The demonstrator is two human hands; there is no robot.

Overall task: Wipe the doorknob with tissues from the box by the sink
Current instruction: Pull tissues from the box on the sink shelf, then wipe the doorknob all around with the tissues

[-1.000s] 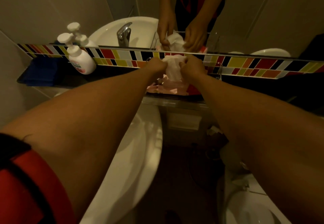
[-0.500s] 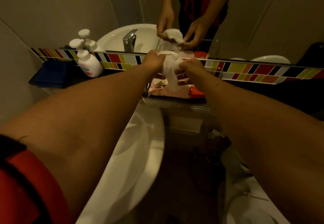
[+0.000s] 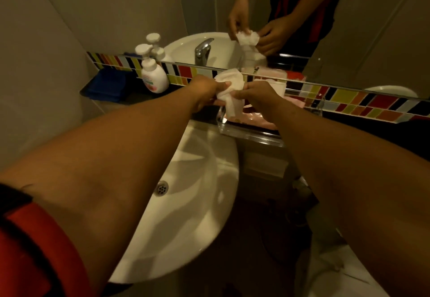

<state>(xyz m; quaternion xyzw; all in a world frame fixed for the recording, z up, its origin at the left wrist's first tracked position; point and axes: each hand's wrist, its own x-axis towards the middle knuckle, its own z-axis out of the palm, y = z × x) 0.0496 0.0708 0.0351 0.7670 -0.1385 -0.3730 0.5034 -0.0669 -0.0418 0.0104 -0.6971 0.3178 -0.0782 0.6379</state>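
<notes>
A crumpled white tissue [image 3: 229, 92] hangs between both hands above the shelf by the sink. My left hand [image 3: 204, 93] grips its left side and my right hand [image 3: 258, 95] pinches its right side. Just below and behind them a clear tissue box [image 3: 246, 131] holds a pink pack [image 3: 253, 119], with a white sheet sticking up at its top. No doorknob is in view. The mirror above repeats the hands and the tissue.
A white sink basin [image 3: 186, 203] lies under my left forearm, with its drain visible. A soap pump bottle [image 3: 152, 72] and a folded blue cloth [image 3: 108, 85] sit on the dark shelf at left. Coloured tiles run under the mirror. A toilet [image 3: 344, 273] is at lower right.
The tissue has come up out of the box and is now bunched between both hands. The view has shifted so that the sink and the shelf sit further right and lower.
</notes>
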